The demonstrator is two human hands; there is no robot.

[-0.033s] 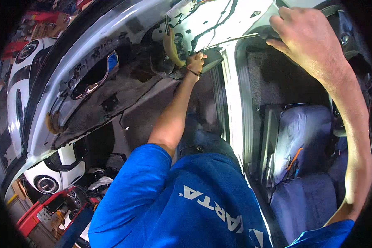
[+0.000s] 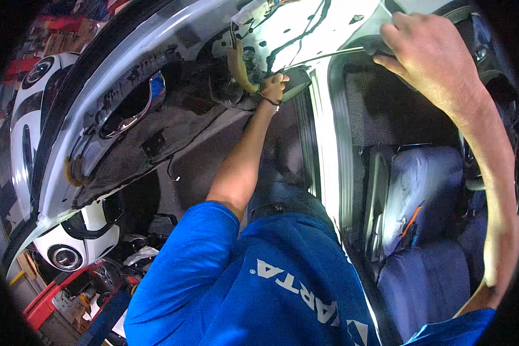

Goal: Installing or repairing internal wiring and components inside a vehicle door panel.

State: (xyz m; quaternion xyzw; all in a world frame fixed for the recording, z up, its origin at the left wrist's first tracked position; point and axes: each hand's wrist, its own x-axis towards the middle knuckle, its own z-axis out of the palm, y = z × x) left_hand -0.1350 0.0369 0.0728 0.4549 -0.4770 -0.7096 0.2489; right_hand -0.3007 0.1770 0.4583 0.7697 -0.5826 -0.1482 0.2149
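Note:
My left hand [image 2: 274, 86], with a dark band at its wrist, reaches forward to the gap between the open car door and the body. Its fingers are curled against a black part [image 2: 297, 81]; what they grip is hidden. Beside it hangs a yellowish sleeve [image 2: 236, 69] on the door. My right hand [image 2: 427, 52] is raised at the upper right, back upward, fingers bent around a dark-handled tool [image 2: 375, 45]. From this a long thin shaft [image 2: 328, 55] runs left toward the spot above my left hand. My palm hides part of the handle.
The open door's inner side [image 2: 155, 130] with a chrome-edged handle [image 2: 135, 115] lies left. A bright door sill [image 2: 328, 127] runs down the middle. Grey-blue seats [image 2: 427, 196] are at right, with an orange-handled tool [image 2: 410, 222]. White car parts [image 2: 78, 236] and a red cart [image 2: 46, 294] stand lower left.

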